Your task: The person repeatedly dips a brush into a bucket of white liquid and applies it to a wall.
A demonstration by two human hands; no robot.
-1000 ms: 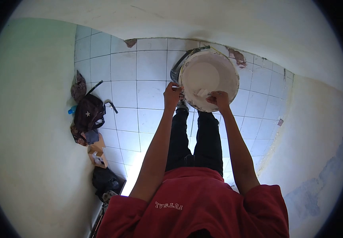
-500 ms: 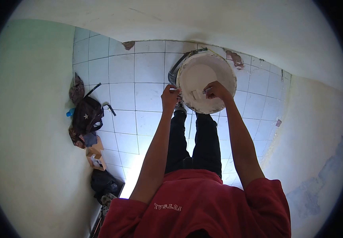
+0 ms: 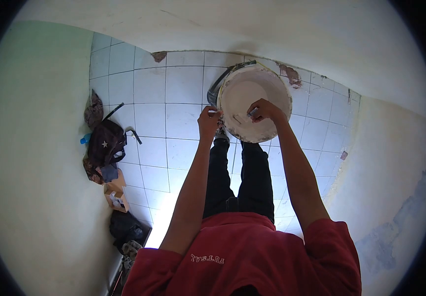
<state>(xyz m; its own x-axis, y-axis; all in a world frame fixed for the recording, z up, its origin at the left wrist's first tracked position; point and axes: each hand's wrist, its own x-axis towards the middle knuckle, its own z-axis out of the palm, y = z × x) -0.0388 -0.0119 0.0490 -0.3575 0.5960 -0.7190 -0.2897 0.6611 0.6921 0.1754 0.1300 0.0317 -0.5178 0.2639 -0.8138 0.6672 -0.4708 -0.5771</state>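
A round bucket (image 3: 246, 89) with whitish paste inside and a crusted rim stands on the tiles between me and the far wall. Over its near part is my right hand (image 3: 263, 111), fingers closed around a small flat greyish tool (image 3: 253, 112). A shallow rectangular mark shows in the paste just left of it. My left hand (image 3: 208, 121) is closed at the bucket's left rim, with a small whitish thing between the fingers, too small to name. My shoe (image 3: 221, 133) is partly visible below that hand.
A dark backpack (image 3: 106, 143) with a star lies by the left wall, beside a blue cap or bottle (image 3: 85, 139) and cloth. Nearer are an open cardboard box (image 3: 116, 196) and a black bag (image 3: 125, 226). Walls border the tiled floor (image 3: 186, 84) left, right and ahead.
My right hand has moved slightly left over the bucket with the tool. My left hand has shifted only a little. The whole view has drifted slightly.
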